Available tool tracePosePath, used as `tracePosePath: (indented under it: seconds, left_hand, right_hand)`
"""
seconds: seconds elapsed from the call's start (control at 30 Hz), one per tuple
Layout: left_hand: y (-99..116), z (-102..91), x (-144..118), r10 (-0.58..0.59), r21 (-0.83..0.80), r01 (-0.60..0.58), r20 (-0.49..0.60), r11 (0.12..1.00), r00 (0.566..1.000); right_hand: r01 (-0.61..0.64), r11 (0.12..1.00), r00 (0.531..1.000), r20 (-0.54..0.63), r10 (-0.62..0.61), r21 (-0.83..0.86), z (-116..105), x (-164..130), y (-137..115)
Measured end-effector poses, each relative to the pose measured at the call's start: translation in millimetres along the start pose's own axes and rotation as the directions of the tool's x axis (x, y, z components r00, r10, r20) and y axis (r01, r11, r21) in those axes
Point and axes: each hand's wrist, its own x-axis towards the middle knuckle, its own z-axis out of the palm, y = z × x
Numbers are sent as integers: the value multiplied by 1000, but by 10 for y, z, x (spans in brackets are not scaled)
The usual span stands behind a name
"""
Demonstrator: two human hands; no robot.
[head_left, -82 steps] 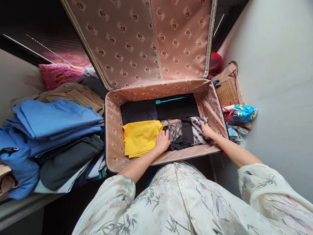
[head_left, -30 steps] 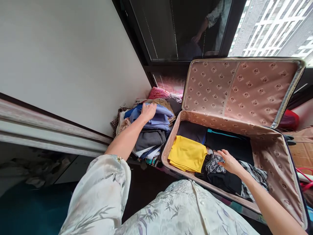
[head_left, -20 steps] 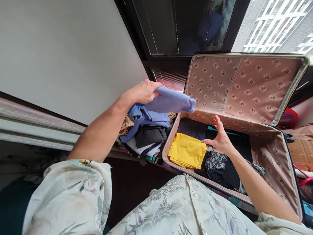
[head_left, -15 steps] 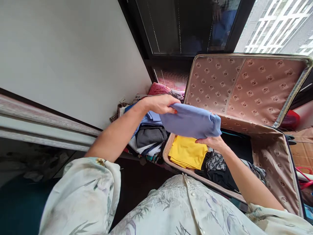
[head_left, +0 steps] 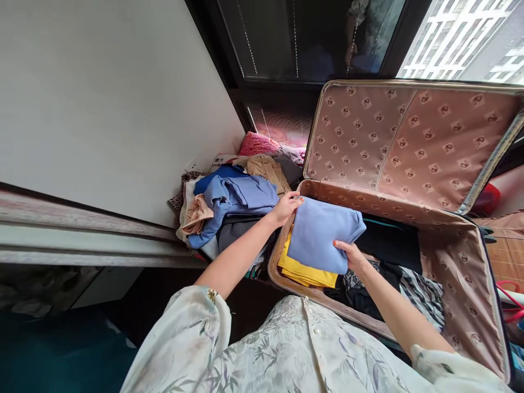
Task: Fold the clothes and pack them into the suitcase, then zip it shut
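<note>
A folded light-blue garment (head_left: 321, 232) spans both hands over the left part of an open suitcase (head_left: 301, 293). My left hand (head_left: 287, 208) pinches its upper left corner. On its right side, my right hand (head_left: 351, 254) grips the cloth, thumb on top and fingers mostly hidden beneath. Under the blue cloth lies a folded yellow garment (head_left: 305, 274), its left and lower edges showing. Black clothes (head_left: 391, 243) and a black-and-white patterned garment (head_left: 421, 292) lie farther right inside the case.
The suitcase lid (head_left: 409, 142) stands raised against the dark window frame. Left of the case is a heap of clothes, with a blue garment (head_left: 249, 194) and a tan one (head_left: 266, 172) on top. A pale wall panel (head_left: 102, 109) rises at the left.
Both hands have brought the light-blue garment down over the yellow one. It now shows flat and wide, where before it was held tilted in the air. My view has shifted slightly.
</note>
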Motion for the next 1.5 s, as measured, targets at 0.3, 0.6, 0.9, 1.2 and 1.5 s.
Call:
tracePosePath:
  seconds: [0.3, 0.6, 0.9, 1.2, 1.5]
  left_hand:
    - [-700, -268, -588, 29, 363, 12, -108, 932, 994]
    - [-1049, -419, -1402, -35, 373, 78, -120, 924, 992]
    - [-119, -703, -1117, 544, 960, -151, 0, 234, 839]
    - [383, -1413, -320, 103, 997, -43, 49, -61, 993]
    - [392, -1535, -147, 104, 999, -33, 38, -43, 994]
  right_hand:
    - [-26, 943, 950, -301, -80, -331, -75, 1355, 500]
    - [-106, 733, 891, -391, -230, -672, 42, 1426, 616]
    - [146, -203, 973, 177, -146, -968, 425, 1530, 795]
    - [226, -45, 973, 227, -35, -973, 183, 1715, 673]
    - [189, 64, 965, 174, -195, -980, 34, 1528, 699]
